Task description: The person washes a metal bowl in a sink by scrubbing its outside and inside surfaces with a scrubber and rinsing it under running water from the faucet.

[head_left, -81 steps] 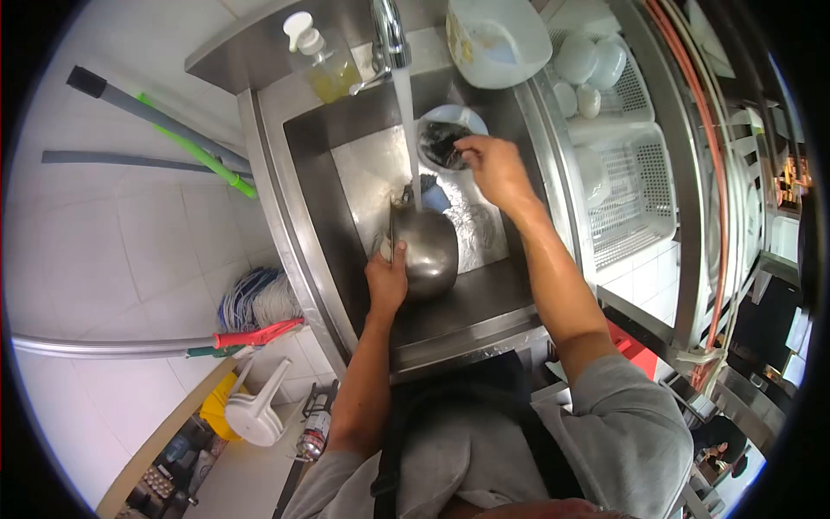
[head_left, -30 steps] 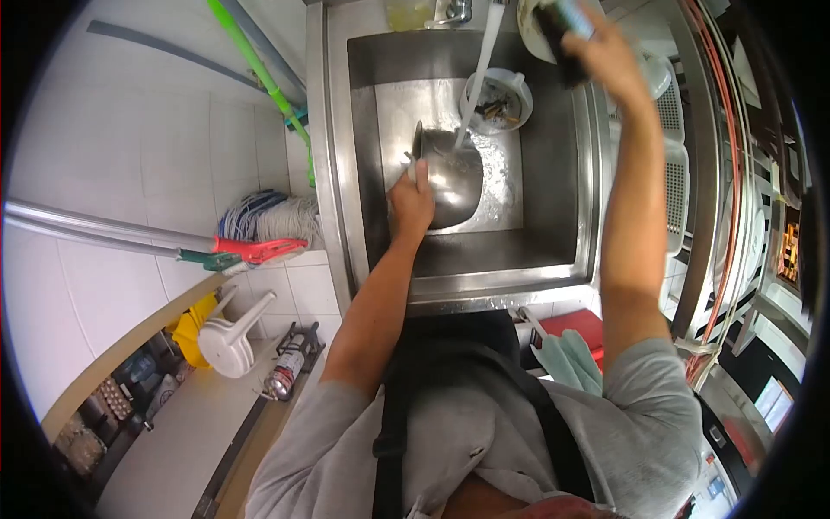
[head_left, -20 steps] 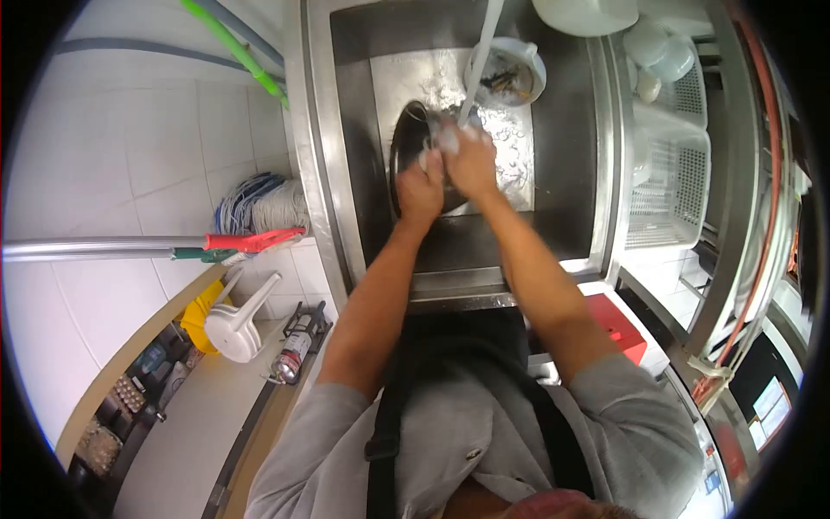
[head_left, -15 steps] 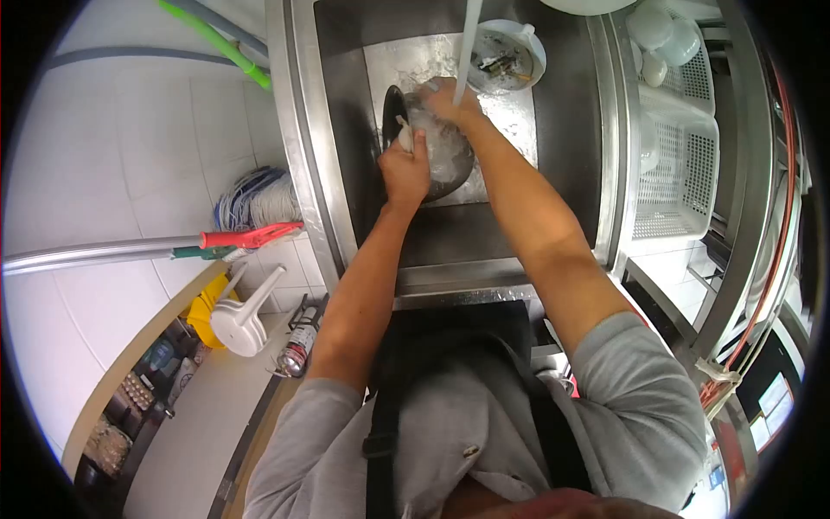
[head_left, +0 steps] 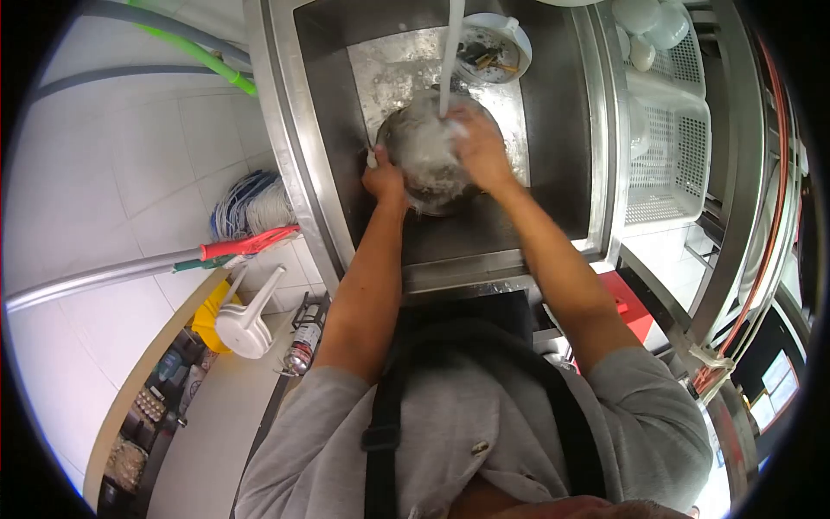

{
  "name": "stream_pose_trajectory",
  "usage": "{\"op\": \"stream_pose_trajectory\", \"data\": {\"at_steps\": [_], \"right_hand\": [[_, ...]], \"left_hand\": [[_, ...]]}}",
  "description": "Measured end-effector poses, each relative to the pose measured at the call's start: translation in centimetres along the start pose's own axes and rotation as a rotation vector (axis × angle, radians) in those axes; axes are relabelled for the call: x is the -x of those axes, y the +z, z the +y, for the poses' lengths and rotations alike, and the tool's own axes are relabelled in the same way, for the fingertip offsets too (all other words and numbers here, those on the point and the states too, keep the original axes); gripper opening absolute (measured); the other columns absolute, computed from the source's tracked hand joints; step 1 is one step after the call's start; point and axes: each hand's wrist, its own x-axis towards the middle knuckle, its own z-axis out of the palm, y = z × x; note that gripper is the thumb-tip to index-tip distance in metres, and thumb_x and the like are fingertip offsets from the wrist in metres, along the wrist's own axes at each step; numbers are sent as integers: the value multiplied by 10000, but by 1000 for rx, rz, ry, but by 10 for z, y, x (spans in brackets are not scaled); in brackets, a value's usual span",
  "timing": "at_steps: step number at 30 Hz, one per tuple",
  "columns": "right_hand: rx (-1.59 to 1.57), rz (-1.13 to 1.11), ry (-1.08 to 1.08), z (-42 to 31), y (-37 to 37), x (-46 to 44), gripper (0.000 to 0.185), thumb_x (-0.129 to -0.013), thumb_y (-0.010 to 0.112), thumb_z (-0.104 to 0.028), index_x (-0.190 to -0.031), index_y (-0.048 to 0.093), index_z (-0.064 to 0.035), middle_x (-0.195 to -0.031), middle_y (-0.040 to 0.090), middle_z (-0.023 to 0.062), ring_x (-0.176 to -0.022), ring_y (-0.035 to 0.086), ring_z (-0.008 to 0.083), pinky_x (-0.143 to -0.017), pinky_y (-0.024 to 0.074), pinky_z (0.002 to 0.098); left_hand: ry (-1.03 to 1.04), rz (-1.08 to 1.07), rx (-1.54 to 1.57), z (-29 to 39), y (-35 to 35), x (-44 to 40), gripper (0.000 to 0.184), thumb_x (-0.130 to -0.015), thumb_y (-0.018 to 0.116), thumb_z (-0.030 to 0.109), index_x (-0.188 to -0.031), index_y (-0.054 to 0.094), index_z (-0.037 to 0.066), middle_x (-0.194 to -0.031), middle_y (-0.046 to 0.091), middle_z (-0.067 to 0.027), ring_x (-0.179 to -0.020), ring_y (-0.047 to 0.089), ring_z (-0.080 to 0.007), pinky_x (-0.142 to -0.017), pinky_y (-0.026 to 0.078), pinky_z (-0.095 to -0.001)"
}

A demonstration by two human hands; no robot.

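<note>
A round, dark-edged metal pan (head_left: pixel 424 195) lies under the running water in the steel sink (head_left: pixel 553 164), its face turned up toward me. My left hand (head_left: pixel 382 179) grips its left edge, with the thumb along the rim. Beside that thumb is a small white piece (head_left: pixel 372 159) that I cannot identify. Over the right part of the pan is my right hand (head_left: pixel 477 149), smeared by motion; something whitish, foam or a pad, shows at its fingers. Splashing water hides much of the pan's surface.
A white bowl (head_left: pixel 525 43) with water and dark and yellowish bits stands at the sink's back right. White plastic baskets (head_left: pixel 666 203) with round white dishes are to the right. A mop head (head_left: pixel 251 203) and red-gripped pole (head_left: pixel 251 244) are at left.
The pan has gone from tilted on edge to facing upward under the stream. My right hand has moved from its far side to its right part. My left hand has shifted slightly left and down.
</note>
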Motion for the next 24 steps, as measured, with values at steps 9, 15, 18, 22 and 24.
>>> {"op": "stream_pose_trajectory", "data": {"at_steps": [9,15,18,22,24], "right_hand": [[161,-13,-157,-5,4,-2,380,-1000,535,-250,-1283,601,-4,-1324,596,241,-1212,559,427,-1054,436,482],[169,-65,277,69,10,-32,426,-1005,504,-255,-1363,567,-32,-1333,591,235,-1265,535,388,-1106,406,447],[104,14,348,60,7,-26,567,-939,619,-273,-1438,494,-36,-1363,575,250,-1296,523,388,-1121,395,435],[-262,-14,623,84,-35,-11,684,-781,762,-160,-1402,525,-1,-1315,626,229,-1245,593,327,-1064,443,384],[-364,-65,728,126,-36,3,622,-784,736,-119,-1361,556,25,-1245,673,195,-1176,632,300,-1017,469,360]], "left_hand": [[-117,55,-1,1,12,-6,410,-1019,632,342,-1181,694,-29,-1060,731,-124,-920,677,-234,-786,529,-387],[68,45,-97,-8,10,-11,447,-997,655,377,-1101,723,-52,-1002,750,-144,-891,696,-257,-795,526,-387],[105,-33,-78,-25,5,-28,470,-985,668,385,-1166,701,-48,-1101,726,-155,-975,683,-272,-846,527,-396],[62,20,-216,-19,9,-27,491,-979,670,399,-1190,698,-43,-1138,721,-167,-1008,687,-280,-870,530,-403],[61,19,-180,-12,8,-13,510,-971,674,420,-1177,704,-45,-1125,727,-178,-1004,695,-290,-870,531,-409]]}}
